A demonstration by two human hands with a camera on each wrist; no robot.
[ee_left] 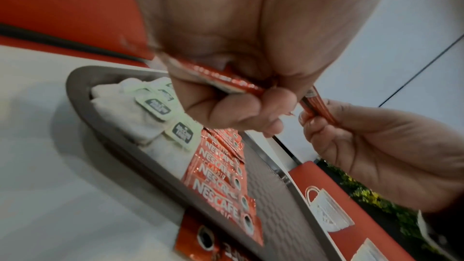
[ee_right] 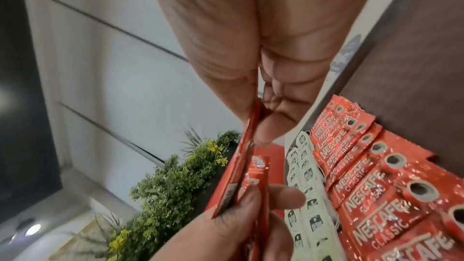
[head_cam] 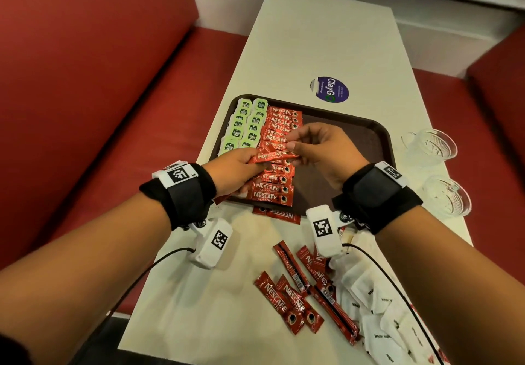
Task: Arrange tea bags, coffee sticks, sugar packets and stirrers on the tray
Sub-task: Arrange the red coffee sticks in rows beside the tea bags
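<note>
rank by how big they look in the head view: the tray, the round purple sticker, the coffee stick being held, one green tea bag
1. tray
2. coffee stick, long but thin
3. purple sticker, close to the stick; unsure
4. green tea bag, smallest

A dark brown tray (head_cam: 380, 134) lies mid-bench. Green-tagged tea bags (head_cam: 244, 125) fill two columns along its left edge, with a column of red coffee sticks (head_cam: 277, 178) just beside them. More coffee sticks (head_cam: 295, 299) and white sugar packets (head_cam: 377, 316) lie scattered near the bench's near edge.
</note>
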